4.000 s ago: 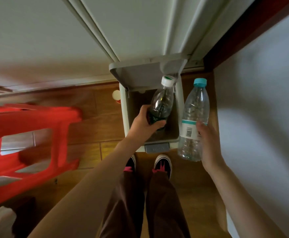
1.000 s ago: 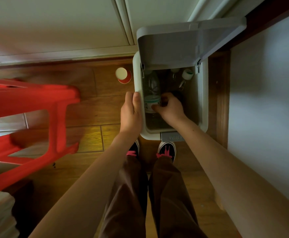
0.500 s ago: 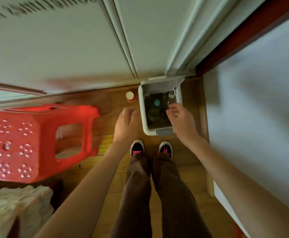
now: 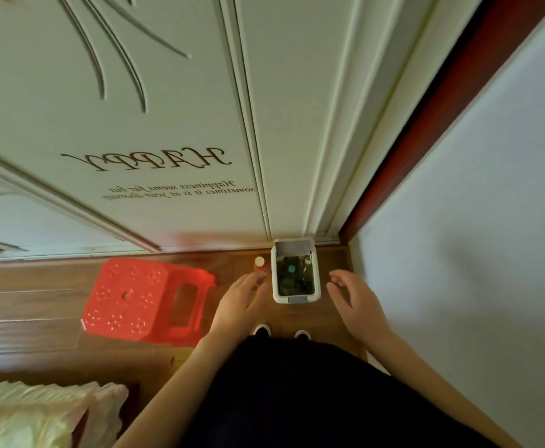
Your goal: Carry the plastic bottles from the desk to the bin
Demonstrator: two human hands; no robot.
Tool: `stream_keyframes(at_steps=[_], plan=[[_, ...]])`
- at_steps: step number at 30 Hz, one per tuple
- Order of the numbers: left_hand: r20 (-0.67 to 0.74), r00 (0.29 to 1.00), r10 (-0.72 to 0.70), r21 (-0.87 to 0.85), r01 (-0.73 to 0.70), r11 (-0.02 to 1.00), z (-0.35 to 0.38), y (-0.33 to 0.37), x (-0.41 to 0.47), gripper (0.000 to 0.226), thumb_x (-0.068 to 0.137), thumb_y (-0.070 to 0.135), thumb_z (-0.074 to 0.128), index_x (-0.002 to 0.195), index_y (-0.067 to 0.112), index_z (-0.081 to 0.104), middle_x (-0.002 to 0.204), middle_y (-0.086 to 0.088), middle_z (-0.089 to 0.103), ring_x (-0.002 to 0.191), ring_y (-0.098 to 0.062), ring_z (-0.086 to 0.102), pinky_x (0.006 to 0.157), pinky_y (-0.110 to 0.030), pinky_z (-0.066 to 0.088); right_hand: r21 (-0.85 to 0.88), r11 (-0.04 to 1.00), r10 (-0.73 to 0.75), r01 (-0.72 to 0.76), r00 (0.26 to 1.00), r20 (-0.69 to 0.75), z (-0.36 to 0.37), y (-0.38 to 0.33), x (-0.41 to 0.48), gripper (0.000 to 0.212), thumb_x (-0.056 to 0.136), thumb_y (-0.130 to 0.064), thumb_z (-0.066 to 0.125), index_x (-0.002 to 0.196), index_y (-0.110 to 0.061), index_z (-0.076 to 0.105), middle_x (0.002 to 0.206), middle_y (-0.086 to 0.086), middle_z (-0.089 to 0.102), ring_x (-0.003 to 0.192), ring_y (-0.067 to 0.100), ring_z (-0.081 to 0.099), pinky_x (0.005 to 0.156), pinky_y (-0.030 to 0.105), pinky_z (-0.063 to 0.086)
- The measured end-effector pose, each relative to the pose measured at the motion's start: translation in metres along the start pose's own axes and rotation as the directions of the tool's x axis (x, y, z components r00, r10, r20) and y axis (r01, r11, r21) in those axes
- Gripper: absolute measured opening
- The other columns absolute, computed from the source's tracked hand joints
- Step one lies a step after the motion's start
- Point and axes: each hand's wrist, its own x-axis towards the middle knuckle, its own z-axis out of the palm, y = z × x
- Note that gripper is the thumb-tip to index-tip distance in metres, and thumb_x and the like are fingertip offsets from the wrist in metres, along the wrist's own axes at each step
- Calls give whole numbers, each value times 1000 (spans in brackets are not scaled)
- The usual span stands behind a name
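Bottles (image 4: 292, 276) lie inside the white bin (image 4: 275, 279), seen past the person's two shoe tips (image 4: 262, 330) just short of it on the wooden floor. On either side of the bin hang the left hand (image 4: 242, 305) and right hand (image 4: 355, 302), both empty with fingers loosely spread, neither touching it. Left of the bin sits a small red cup (image 4: 259, 263), farther left a red stool (image 4: 145, 299), and behind the bin, its lid (image 4: 293, 245) raised, stands a pale door (image 4: 167, 124).
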Motion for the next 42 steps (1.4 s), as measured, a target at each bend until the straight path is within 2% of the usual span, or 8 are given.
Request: stream_keyframes(at_steps=[6,11,16,18,23,28,31,42], plan=[[102,991,-91,64,85,994,11,-23,-18,35,97,36,45,125,21,60,122,3,63,106,-9,58,89,-26,47,-109,981,167,-162,985,37,2,34,-43,40,97,-43,44,127,-19,54,122,-1,61,107,12,57,90,26,48],[140,990,-3,28,-1,1000,1,3,9,26,97,31,46,115,24,63,104,14,62,89,6,54,70,-10,37,39,953,301,-299,943,-139,-8,23,-68,38,97,-41,45,126,-19,55,121,1,62,109,16,58,94,34,51],[265,947,182,-122,-155,980,-6,49,46,21,98,28,45,102,23,65,95,4,67,88,-10,63,73,-26,50,205,923,382,-325,825,-416,-15,0,-97,28,98,-33,49,120,-19,57,106,-5,61,100,12,59,78,11,40],[346,904,251,-174,-202,964,-8,67,53,18,98,29,45,97,28,63,94,2,66,87,-13,63,70,-25,49,291,894,447,-342,737,-507,-9,-11,-114,27,98,-33,49,120,-20,57,106,-7,61,99,10,58,82,14,42],[572,732,371,-161,-343,925,-8,69,60,31,85,54,42,98,37,64,103,5,68,93,-13,65,80,-34,55,535,757,653,-375,455,-605,39,-42,-166,24,96,-37,49,117,-27,57,107,-14,61,98,5,59,87,26,50],[778,540,321,-88,-412,907,-2,36,35,22,99,18,47,100,16,68,104,-6,69,97,-21,63,94,-44,50,754,543,840,-370,217,-498,118,-83,-229,13,96,-33,51,105,-28,59,96,-16,63,91,2,60,80,25,51],[861,435,263,-39,-460,887,7,12,13,25,98,14,48,90,31,64,95,6,67,94,-10,62,96,-43,49,841,409,908,-354,64,-414,168,-100,-270,19,96,-31,53,110,-21,62,100,-7,65,94,6,60,79,21,49],[985,-133,109,-172,-754,634,100,42,-151,22,100,24,44,92,36,60,95,13,64,91,-2,58,86,-25,48,989,138,871,45,-480,-100,263,-153,-403,12,97,-27,53,104,-24,62,95,-10,66,88,-4,58,70,11,42]])
